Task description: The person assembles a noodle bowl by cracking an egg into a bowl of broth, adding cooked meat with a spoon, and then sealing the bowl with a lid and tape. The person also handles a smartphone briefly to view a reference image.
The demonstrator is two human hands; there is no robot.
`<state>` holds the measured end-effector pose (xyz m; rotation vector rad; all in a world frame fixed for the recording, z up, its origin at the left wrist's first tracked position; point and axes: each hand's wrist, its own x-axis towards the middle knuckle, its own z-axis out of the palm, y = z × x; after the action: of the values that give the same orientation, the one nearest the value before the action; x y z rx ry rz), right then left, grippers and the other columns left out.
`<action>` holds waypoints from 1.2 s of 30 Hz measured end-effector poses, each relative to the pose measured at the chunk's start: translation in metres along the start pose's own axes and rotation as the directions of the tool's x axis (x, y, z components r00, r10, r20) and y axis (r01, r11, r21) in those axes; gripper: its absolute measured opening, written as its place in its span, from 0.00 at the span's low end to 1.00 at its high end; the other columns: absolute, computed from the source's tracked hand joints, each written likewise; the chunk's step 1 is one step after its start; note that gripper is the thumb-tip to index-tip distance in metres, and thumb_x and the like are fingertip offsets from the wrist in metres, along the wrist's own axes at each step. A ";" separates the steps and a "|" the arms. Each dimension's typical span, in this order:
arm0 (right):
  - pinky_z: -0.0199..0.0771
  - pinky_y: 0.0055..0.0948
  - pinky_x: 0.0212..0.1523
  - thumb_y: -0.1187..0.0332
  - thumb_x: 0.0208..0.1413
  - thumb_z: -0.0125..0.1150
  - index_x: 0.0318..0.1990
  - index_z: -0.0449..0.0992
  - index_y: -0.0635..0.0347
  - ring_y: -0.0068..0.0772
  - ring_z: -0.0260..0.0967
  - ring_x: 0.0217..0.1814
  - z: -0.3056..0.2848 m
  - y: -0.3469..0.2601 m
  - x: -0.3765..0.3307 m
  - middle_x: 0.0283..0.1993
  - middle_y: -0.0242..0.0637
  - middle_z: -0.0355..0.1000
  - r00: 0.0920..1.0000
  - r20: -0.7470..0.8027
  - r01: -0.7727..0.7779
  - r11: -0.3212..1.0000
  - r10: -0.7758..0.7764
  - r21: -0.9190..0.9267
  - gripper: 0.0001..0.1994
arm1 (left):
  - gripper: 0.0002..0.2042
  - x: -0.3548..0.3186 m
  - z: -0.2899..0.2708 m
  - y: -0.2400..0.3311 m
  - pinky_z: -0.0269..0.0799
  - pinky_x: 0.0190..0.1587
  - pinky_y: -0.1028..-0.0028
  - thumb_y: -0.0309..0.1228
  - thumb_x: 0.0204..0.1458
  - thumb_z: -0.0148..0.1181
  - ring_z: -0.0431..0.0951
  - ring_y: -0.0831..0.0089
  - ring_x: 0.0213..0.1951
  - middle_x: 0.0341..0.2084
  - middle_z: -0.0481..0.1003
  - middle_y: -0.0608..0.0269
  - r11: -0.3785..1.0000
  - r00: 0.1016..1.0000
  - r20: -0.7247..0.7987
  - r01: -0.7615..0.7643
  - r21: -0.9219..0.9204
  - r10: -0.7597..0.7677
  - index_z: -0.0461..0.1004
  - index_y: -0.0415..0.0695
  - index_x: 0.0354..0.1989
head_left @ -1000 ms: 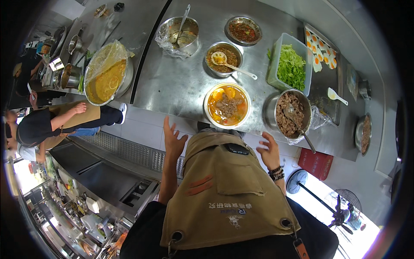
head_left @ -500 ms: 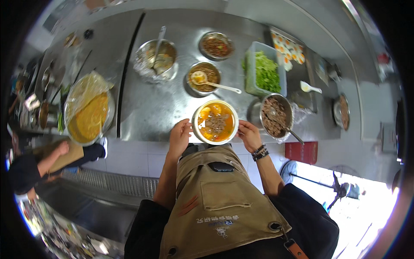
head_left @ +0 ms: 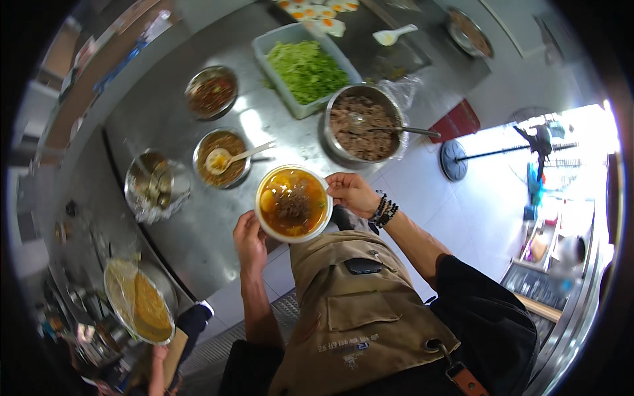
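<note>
Between my two hands is a round white bowl of orange-red soup, with minced meat heaped in the middle and yellow pieces around it. My right hand, with dark bead bracelets at the wrist, grips the rim on the right. On the lower left side, the fingers of my left hand press against the bowl's wall. The bowl is held roughly level in front of my brown apron, by the steel table's front edge.
Beyond the bowl stand a metal basin of minced meat with a ladle, and a plastic tub of chopped greens. Further left are sauce bowls and a plastic-wrapped pot. A standing fan is right; another person's arm shows lower left.
My view has turned to the right, so the table now slants. The bowl stays in both hands and appears lifted away from the table edge. The fan and doorway show more.
</note>
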<state>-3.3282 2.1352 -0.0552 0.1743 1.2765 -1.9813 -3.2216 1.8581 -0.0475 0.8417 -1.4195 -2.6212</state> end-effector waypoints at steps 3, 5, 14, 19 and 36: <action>0.77 0.29 0.47 0.78 0.57 0.57 0.48 0.74 0.67 0.28 0.73 0.47 -0.010 0.003 -0.024 0.44 0.35 0.75 0.998 0.009 0.065 0.998 -0.065 0.026 0.11 | 0.09 -0.009 0.017 0.007 0.69 0.36 0.80 0.29 0.60 0.55 0.74 0.79 0.36 0.35 0.75 0.64 0.911 0.985 0.109 -0.166 0.377 0.134 0.73 0.36 0.44; 0.75 0.29 0.49 0.75 0.54 0.60 0.49 0.74 0.69 0.29 0.72 0.47 -0.013 0.002 -0.043 0.44 0.34 0.75 0.993 -0.010 0.114 0.993 -0.114 0.011 0.14 | 0.08 -0.018 0.037 0.013 0.71 0.39 0.77 0.31 0.61 0.55 0.73 0.76 0.39 0.36 0.73 0.63 0.662 0.888 0.352 -0.457 0.594 0.297 0.74 0.38 0.41; 0.75 0.22 0.35 0.76 0.57 0.57 0.44 0.75 0.64 0.21 0.73 0.34 -0.063 -0.030 -0.169 0.35 0.32 0.75 0.986 -0.085 0.161 0.961 -0.145 0.225 0.08 | 0.14 -0.085 0.155 0.004 0.75 0.41 0.69 0.34 0.62 0.48 0.78 0.66 0.40 0.40 0.75 0.55 0.895 0.981 0.030 0.162 0.415 -0.191 0.73 0.35 0.44; 0.74 0.22 0.35 0.74 0.58 0.55 0.44 0.73 0.64 0.21 0.71 0.33 -0.147 -0.051 -0.264 0.35 0.32 0.72 0.973 -0.104 0.228 0.925 -0.206 0.305 0.08 | 0.18 -0.111 0.251 -0.052 0.74 0.49 0.63 0.38 0.62 0.48 0.76 0.61 0.50 0.49 0.74 0.50 0.834 0.967 0.116 0.133 0.535 -0.228 0.72 0.36 0.51; 0.77 0.27 0.45 0.73 0.59 0.58 0.50 0.74 0.64 0.25 0.73 0.44 -0.516 -0.034 -0.655 0.44 0.34 0.75 0.409 -0.871 0.797 0.571 -0.272 0.196 0.12 | 0.08 -0.262 0.770 -0.432 0.72 0.38 0.76 0.28 0.62 0.50 0.75 0.75 0.34 0.33 0.76 0.62 0.668 0.435 0.572 0.096 0.738 -0.695 0.73 0.36 0.40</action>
<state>-3.0312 2.9099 0.0334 1.1846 1.2006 -3.1222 -3.2768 2.7710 0.0598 -0.2903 -2.7584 -3.1312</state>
